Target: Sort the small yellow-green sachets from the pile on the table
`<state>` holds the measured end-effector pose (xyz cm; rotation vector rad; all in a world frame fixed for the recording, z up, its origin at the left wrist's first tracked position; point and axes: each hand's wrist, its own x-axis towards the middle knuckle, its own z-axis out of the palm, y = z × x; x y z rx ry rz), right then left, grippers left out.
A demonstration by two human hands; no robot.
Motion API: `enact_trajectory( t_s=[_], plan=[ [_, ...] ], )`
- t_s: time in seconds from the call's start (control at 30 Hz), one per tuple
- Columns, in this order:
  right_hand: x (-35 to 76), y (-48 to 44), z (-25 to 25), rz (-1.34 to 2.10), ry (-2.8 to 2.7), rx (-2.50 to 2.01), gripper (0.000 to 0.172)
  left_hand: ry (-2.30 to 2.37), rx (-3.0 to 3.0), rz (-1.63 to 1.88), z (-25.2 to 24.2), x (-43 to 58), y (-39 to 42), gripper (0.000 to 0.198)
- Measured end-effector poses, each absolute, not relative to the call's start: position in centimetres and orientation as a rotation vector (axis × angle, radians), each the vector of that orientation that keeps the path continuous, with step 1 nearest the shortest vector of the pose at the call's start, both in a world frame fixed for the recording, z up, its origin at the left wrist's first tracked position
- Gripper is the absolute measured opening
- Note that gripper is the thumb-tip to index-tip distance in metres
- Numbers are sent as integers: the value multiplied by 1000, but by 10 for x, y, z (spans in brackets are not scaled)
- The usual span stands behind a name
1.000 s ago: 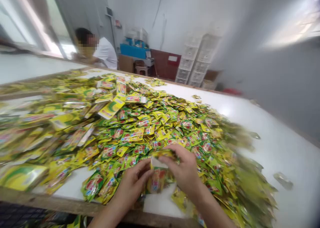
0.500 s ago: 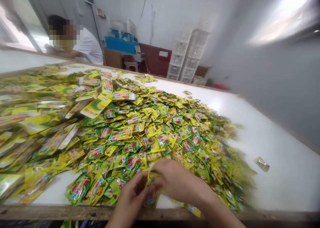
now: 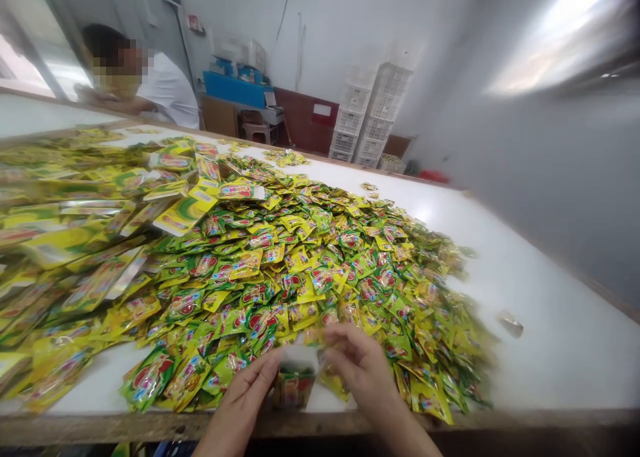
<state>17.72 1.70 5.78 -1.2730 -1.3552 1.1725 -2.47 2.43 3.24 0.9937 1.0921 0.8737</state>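
Note:
A small carton box (image 3: pixel 294 391) with its white top flap (image 3: pixel 300 355) raised stands at the near table edge, green-and-red packets showing in its mouth. My left hand (image 3: pixel 244 391) grips the box's left side, thumb along the edge. On the other side, my right hand (image 3: pixel 361 369) has its curled fingers at the right edge of the flap; its fingertips are slightly blurred. Just beyond both hands spreads a large heap of shiny green and yellow packets (image 3: pixel 320 280). A few packets lie under and beside my right hand.
Flat and folded yellow boxes (image 3: pixel 185 210) pile up on the left. One loose packet (image 3: pixel 511 325) lies at the right on the white table (image 3: pixel 545 277). A wooden rim (image 3: pixel 500 422) borders the table. Across it sits a person (image 3: pixel 173 90); stacked white crates (image 3: pixel 373 120) stand behind.
My right hand has drawn back and right from the box's mouth, its fingers less bunched. The white flap and packets inside now show. My left hand stays on the box.

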Motion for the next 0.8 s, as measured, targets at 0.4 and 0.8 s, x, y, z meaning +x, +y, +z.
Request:
enact_trajectory(
  t_s=[0.4, 0.8],
  plan=[
    [153, 28, 58, 999, -1406, -1156, 17, 1239, 1006, 1038, 45, -18, 30, 31],
    [149, 35, 39, 1356, -983, -1182, 24, 1236, 1429, 1074, 37, -15, 41, 21]
  ],
)
